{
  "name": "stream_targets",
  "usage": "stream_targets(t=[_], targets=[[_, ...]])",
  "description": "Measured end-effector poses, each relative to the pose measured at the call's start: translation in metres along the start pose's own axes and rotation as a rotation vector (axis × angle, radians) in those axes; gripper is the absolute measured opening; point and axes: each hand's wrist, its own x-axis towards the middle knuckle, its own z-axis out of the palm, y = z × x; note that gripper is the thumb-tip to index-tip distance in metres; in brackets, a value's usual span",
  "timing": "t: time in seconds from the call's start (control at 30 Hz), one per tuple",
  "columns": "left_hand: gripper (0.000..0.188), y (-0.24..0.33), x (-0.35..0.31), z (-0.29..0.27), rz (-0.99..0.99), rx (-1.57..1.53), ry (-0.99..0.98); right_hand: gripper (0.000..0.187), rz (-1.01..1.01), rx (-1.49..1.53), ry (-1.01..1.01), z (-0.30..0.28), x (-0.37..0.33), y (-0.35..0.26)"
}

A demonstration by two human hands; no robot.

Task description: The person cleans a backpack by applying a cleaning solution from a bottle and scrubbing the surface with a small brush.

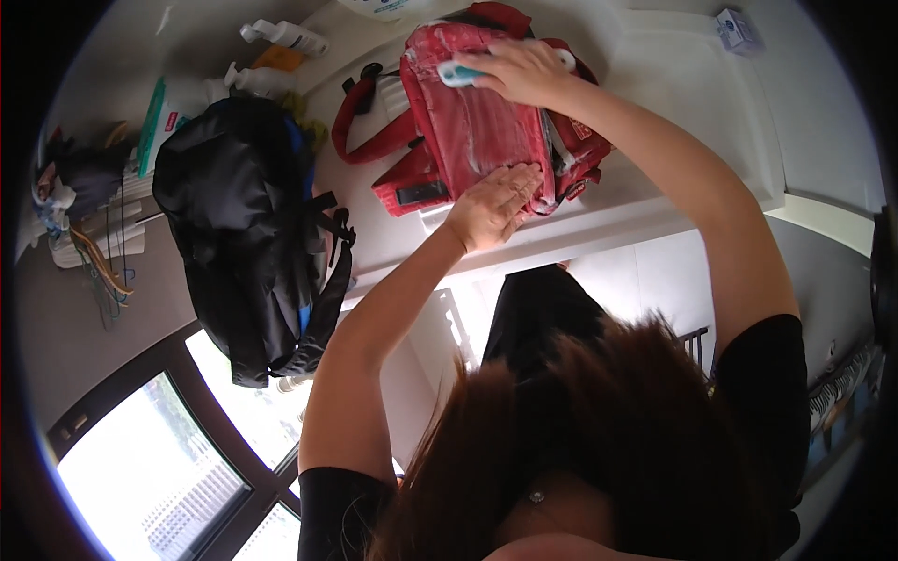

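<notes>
Head view: on a white counter (pixel 687 140), a red fabric backpack (pixel 472 120) is laid lengthwise away, its near end pressed by the flat left hand (pixel 496 206), its far end under a white-and-teal brush (pixel 457 74) gripped by the right hand (pixel 526 72).

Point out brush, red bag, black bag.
Brush (pixel 457 74): head view, on its exposed white-and-teal end.
Red bag (pixel 475 126): head view, on its white-streaked upper panel.
Black bag (pixel 234 192): head view, on the middle of its body.

Dark-framed windows (pixel 154 463) glow bright white beside a grey wall (pixel 94 341).
</notes>
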Motion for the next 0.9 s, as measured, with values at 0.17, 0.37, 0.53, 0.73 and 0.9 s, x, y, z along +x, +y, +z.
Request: stream_targets(t=[0.17, 0.37, 0.53, 0.73, 0.9], targets=[[0.072, 0.0, -0.004, 0.001, -0.048, -0.018, -0.007, 0.046, 0.039, -0.138, 0.057, 0.022, 0.048, 0.002], [0.072, -0.002, 0.002, 0.0, 0.004, 0.015, 0.021, 0.045, 0.137, -0.132, 0.042, 0.033, 0.048, 0.015], [0.066, 0.02, 0.014, 0.004, -0.101, 0.086, 0.125, 0.045, 0.262, 0.042, -0.221, -0.023, 0.034, -0.02], [0.051, 0.055, 0.001, 0.028, 0.043, 0.15, 0.321, 0.051, 0.143, 0.355, -0.425, -0.103, -0.067, -0.091], [0.044, 0.062, 0.002, 0.029, -0.129, -0.128, 0.169, 0.045, 0.152, 0.313, -0.414, -0.101, -0.112, -0.099]])
